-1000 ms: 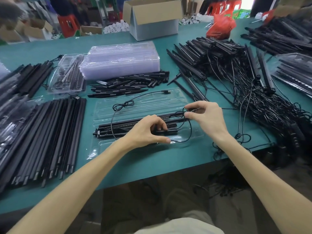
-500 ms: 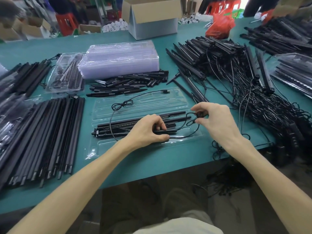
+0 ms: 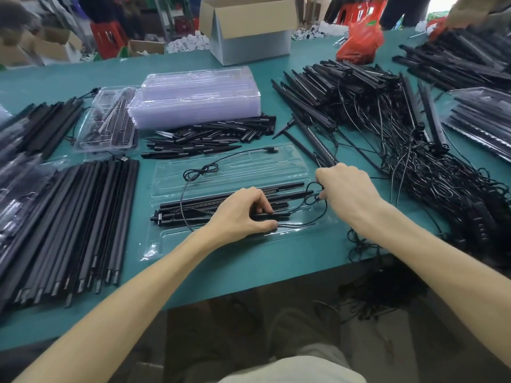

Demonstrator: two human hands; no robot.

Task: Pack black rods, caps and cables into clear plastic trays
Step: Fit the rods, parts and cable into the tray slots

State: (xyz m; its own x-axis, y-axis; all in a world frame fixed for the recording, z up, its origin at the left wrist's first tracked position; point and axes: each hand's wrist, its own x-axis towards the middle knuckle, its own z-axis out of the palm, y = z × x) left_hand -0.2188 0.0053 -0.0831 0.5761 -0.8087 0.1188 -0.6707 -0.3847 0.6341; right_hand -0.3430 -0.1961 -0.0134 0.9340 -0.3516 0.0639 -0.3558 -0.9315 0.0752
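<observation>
A clear plastic tray (image 3: 232,172) lies open on the green table in front of me. Several black rods (image 3: 190,207) lie side by side in its near half. My left hand (image 3: 243,214) is curled over the rods and grips them near their right ends. My right hand (image 3: 349,193) pinches a loop of thin black cable (image 3: 311,201) at the tray's right end. The cable runs left in a wide arc over the tray to a small knot (image 3: 203,171) and ends in a plug (image 3: 271,150) at the tray's far edge.
A stack of clear trays (image 3: 199,98) stands behind, with pointed black caps (image 3: 210,136) in front of it. Long black rods (image 3: 69,222) lie at the left. A tangle of rods and cables (image 3: 414,150) fills the right. A cardboard box (image 3: 249,29) stands at the back.
My right hand has moved right and slightly toward me, drawing the cable loop to the tray's right end. My left hand has stayed on the rods.
</observation>
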